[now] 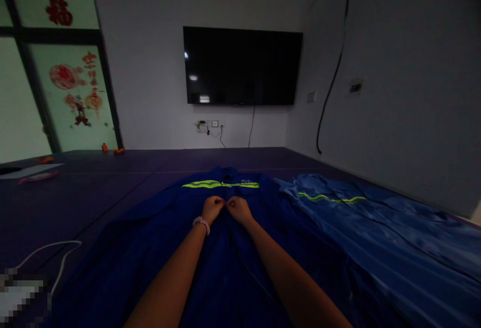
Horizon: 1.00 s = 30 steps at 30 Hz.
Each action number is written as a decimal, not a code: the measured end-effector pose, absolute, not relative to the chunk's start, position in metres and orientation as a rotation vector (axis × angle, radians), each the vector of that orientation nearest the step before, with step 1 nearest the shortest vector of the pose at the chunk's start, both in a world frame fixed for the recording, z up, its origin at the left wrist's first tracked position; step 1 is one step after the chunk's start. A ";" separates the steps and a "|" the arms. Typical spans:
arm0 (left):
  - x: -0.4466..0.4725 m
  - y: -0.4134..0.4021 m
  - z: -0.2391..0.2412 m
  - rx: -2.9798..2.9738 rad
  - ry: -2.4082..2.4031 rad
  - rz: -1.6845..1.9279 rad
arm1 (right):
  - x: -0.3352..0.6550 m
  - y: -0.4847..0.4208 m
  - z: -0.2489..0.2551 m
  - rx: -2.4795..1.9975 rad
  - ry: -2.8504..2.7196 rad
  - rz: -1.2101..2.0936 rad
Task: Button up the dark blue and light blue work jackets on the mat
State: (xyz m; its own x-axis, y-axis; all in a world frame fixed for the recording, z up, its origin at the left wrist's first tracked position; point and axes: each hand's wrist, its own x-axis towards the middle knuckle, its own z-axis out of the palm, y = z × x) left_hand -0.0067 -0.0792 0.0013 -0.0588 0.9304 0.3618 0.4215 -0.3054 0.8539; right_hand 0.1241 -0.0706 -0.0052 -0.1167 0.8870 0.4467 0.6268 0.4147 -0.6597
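Note:
A dark blue work jacket [169,237] with a yellow-green reflective stripe lies flat on the dark purple surface [93,187] in front of me. My left hand [212,207], with a pale bracelet at the wrist, and my right hand [238,208] meet at the jacket's front, just below the stripe. Both have their fingers curled and pinch the fabric at the centre opening, knuckles almost touching. What exactly sits between the fingertips is too small to see.
A second, lighter blue jacket [376,227] with the same stripe lies to the right, by the wall. A white cable [48,253] runs at the lower left. A black TV [242,65] hangs on the far wall. Small orange items [112,149] lie near the glass door.

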 end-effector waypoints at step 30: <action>-0.005 -0.078 0.001 1.731 1.445 1.333 | 0.125 -0.066 -0.010 -1.286 -1.824 0.423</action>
State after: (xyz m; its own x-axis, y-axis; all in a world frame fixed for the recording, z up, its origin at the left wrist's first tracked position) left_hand -0.0046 -0.0780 0.0010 -0.0517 0.9343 0.3528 0.4270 -0.2987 0.8535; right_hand 0.1247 -0.0659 -0.0103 -0.1173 0.8900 0.4407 0.6053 0.4159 -0.6787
